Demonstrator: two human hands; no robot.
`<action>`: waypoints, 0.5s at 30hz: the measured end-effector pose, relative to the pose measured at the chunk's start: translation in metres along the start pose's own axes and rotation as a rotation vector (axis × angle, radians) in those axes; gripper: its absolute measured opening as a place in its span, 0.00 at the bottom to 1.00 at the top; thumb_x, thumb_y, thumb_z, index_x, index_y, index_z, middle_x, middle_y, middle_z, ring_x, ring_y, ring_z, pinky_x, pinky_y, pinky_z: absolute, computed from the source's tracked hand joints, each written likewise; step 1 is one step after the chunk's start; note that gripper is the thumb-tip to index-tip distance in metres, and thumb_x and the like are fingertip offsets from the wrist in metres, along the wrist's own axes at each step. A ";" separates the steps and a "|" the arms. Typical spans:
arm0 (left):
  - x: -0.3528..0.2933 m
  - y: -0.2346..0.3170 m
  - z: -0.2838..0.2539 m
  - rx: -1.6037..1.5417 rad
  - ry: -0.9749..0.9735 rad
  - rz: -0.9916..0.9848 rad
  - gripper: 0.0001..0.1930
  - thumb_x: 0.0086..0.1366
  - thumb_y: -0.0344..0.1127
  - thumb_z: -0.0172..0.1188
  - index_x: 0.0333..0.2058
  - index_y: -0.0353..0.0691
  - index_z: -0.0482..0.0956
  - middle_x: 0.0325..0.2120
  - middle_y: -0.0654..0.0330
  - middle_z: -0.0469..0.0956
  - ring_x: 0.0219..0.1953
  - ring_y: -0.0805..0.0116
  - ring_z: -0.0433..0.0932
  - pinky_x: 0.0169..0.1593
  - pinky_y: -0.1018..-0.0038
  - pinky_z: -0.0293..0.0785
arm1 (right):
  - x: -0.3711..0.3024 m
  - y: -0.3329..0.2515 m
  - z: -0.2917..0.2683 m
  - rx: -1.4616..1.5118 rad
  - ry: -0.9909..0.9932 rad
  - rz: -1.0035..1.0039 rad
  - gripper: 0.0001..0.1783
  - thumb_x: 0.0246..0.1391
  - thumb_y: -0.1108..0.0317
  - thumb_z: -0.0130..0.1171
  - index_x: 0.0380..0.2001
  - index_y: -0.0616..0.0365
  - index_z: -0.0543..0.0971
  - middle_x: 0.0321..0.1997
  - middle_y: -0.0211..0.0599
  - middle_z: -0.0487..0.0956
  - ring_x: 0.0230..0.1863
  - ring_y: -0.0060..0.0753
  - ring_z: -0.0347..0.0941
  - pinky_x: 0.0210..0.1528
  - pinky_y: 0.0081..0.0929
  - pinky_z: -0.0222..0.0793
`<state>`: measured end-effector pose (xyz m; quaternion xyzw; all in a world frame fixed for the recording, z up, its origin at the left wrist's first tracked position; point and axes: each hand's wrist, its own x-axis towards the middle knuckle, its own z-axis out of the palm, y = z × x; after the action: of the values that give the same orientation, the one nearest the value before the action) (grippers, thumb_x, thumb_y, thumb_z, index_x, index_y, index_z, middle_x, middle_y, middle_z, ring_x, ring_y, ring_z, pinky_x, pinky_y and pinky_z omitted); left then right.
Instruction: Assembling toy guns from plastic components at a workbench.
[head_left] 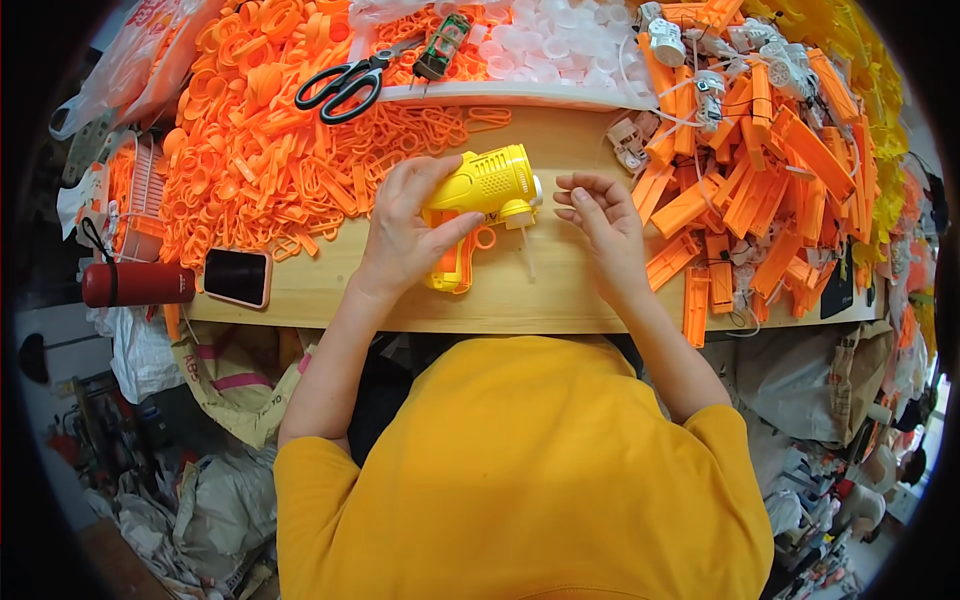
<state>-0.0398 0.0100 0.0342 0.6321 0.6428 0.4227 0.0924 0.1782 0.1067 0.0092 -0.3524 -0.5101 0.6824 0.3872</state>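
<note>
My left hand (402, 222) is wrapped round a yellow toy bubble gun (498, 172), its muzzle toward the right. A white piece (538, 190) sits at the muzzle tip. Below it is a round yellow cap (517, 213), from which a thin clear tube (529, 256) hangs down. The gun's handle (455, 270) shows orange inside and points toward the table's near edge. A small orange ring (485, 238) shows beside the handle. Just right of the muzzle, my right hand (606, 222) is apart from the gun, fingers loosely bent and spread, with nothing visible in them.
Orange plastic parts (250, 130) are heaped at the left; black-handled scissors (345, 88) and a green-and-black device (441, 48) lie behind. A white tray (560, 96) holds translucent caps. Orange housings (770, 190) with wires pile up at right. A phone (237, 277) and red flask (140, 284) lie left.
</note>
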 end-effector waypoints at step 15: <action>-0.009 -0.002 0.012 0.058 -0.031 -0.031 0.28 0.46 0.38 0.71 0.48 0.38 0.76 0.41 0.52 0.73 0.45 0.55 0.73 0.50 0.63 0.69 | -0.006 0.011 0.010 0.116 -0.001 0.302 0.16 0.65 0.65 0.48 0.50 0.63 0.64 0.52 0.44 0.72 0.44 0.36 0.78 0.46 0.31 0.76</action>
<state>-0.0316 0.0069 0.0221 0.6308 0.6631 0.3926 0.0906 0.1697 0.0954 0.0015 -0.4018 -0.4111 0.7614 0.2997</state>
